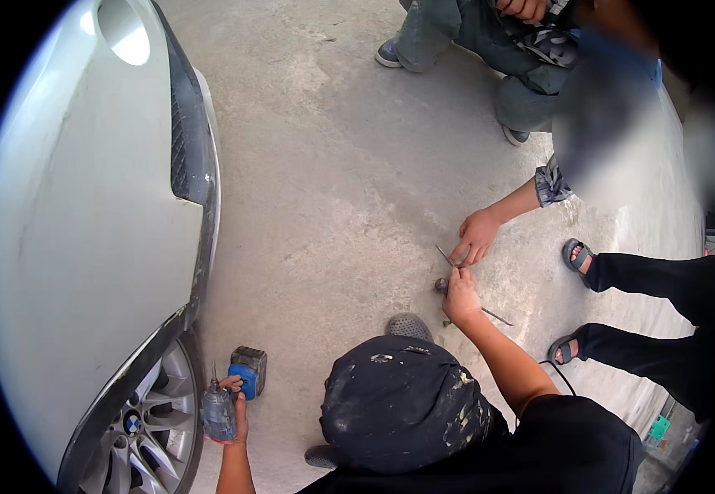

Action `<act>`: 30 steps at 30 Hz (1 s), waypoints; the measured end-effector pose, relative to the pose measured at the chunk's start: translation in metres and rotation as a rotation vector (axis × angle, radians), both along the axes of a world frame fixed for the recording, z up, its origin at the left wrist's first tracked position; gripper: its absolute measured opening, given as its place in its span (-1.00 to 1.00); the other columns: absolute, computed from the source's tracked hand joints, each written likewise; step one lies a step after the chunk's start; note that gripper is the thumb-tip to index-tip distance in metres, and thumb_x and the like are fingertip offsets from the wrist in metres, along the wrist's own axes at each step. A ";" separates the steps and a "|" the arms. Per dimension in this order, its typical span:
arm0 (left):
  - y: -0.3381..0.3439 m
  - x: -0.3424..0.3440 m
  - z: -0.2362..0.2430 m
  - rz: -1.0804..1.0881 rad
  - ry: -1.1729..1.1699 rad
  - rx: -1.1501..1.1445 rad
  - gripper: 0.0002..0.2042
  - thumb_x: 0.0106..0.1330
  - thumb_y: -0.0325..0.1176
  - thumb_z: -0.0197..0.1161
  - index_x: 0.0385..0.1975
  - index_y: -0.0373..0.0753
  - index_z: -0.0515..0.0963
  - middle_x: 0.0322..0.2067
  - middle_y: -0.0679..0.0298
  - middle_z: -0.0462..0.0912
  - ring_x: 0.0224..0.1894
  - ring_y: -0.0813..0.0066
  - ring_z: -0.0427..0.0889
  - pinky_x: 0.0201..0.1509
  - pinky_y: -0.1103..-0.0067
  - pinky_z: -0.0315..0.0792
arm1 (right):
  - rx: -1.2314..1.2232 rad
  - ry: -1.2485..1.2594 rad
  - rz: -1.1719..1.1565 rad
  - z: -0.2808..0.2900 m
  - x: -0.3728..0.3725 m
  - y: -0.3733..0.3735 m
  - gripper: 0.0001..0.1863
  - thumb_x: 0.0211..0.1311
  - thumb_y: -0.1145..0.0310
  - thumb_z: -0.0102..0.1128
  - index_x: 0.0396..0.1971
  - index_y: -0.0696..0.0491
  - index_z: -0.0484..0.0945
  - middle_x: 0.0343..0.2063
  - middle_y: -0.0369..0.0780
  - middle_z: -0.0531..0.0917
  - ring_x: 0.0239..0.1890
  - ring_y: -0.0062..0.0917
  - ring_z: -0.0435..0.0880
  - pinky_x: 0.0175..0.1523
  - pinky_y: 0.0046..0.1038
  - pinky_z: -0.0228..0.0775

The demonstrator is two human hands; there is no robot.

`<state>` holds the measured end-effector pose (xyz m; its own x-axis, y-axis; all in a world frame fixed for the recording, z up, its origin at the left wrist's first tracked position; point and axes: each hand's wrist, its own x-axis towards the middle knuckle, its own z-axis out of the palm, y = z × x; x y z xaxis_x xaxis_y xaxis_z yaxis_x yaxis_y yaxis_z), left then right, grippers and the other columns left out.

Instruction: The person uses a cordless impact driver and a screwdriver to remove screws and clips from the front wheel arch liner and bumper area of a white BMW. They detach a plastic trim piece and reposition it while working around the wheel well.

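Note:
My left hand (239,418) is wrapped round the handle of a cordless drill (219,413), beside the car's front wheel. The drill has a blue and black battery (247,373) and a thin bit pointing forward. Further right, my right hand (461,298) is closed on a thin metal rod (497,317) low over the concrete floor. A dark, rounded metal piece (441,285) shows beside its fingers; what it belongs to is hidden. A co-worker's hand (478,235) reaches in from the upper right, its fingertips at the rod's far end, close to mine.
A pale car (102,189) with a spoked wheel (148,420) fills the left side. My paint-spotted dark trouser knee (407,403) and grey clog (409,326) are between my arms. One person crouches at the upper right; another's sandalled feet (569,350) stand at the right.

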<state>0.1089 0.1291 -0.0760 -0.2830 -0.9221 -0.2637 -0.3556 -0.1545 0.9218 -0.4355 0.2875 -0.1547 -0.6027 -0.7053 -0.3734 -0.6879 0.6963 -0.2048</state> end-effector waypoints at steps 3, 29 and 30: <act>-0.006 -0.002 0.006 -0.051 -0.070 -0.001 -0.72 0.34 -0.41 0.31 0.00 -0.26 0.47 0.03 0.18 0.59 0.06 0.39 0.59 0.26 0.40 0.42 | 0.072 0.000 -0.076 -0.015 -0.019 -0.010 -0.47 0.15 0.51 0.21 0.16 0.22 0.36 0.07 0.10 0.54 0.15 0.00 0.53 0.23 -0.11 0.41; -0.008 -0.260 0.328 -0.289 -0.218 0.048 -0.69 0.30 -0.37 0.35 0.02 -0.23 0.53 -0.02 0.16 0.66 0.05 0.28 0.64 0.20 0.37 0.46 | 0.511 -0.534 0.174 0.376 0.011 0.019 -0.70 0.26 0.30 0.11 -0.07 0.05 0.63 -0.07 -0.04 0.72 0.04 -0.11 0.69 0.10 -0.11 0.53; -0.020 -0.290 0.361 -0.313 -0.208 0.023 -0.69 0.30 -0.37 0.35 0.02 -0.23 0.54 -0.02 0.17 0.66 0.05 0.28 0.64 0.20 0.37 0.46 | 0.553 -0.575 0.230 0.377 -0.007 0.069 -0.70 0.28 0.28 0.11 -0.07 0.07 0.63 -0.03 -0.04 0.71 0.09 -0.12 0.67 0.15 -0.13 0.51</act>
<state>-0.1813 0.1088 0.2849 -0.4887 -0.7923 -0.3653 -0.5684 -0.0286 0.8223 -0.4425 0.3561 0.2218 -0.0749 -0.4116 -0.9083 -0.7176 0.6547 -0.2375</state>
